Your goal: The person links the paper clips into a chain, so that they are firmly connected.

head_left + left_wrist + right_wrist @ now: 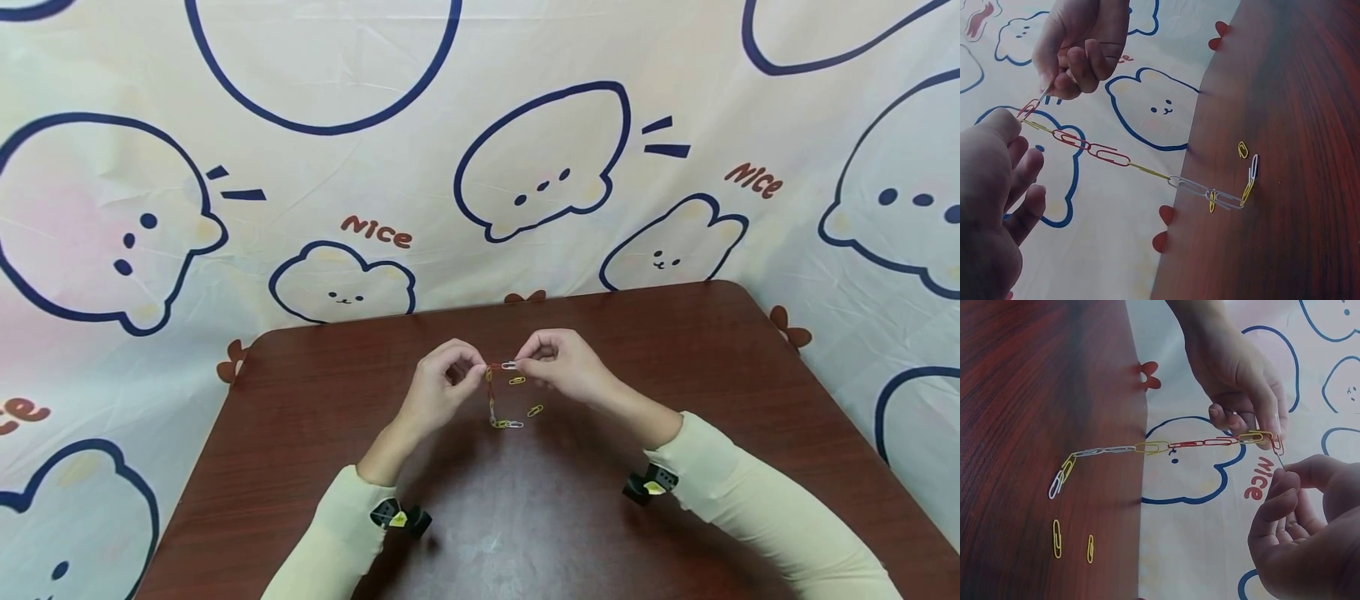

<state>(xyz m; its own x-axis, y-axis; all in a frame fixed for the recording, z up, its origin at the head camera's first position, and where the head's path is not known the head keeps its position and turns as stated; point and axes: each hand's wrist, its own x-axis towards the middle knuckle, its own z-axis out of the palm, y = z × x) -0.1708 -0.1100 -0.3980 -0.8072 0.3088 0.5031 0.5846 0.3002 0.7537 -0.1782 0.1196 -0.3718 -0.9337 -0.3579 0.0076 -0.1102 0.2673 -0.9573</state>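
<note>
A chain of linked paper clips (1109, 154), in red, yellow and white, hangs from my left hand (441, 385). The thumb and forefinger of that hand pinch its upper end, at a red paper clip (1278, 447) beside a yellow one. My right hand (567, 367) pinches a white paper clip (508, 365) that meets the red one between both hands. Farther down, the chain's lower end bends along the tabletop, ending in a white clip (1055, 485). Fingertips hide part of the clips they pinch.
Two loose yellow paper clips, one nearer the hands (517, 381) and another (535, 411) closer to me, lie on the dark brown table (300, 450). A printed cloth (420, 167) with cartoon outlines stands behind the table's far edge.
</note>
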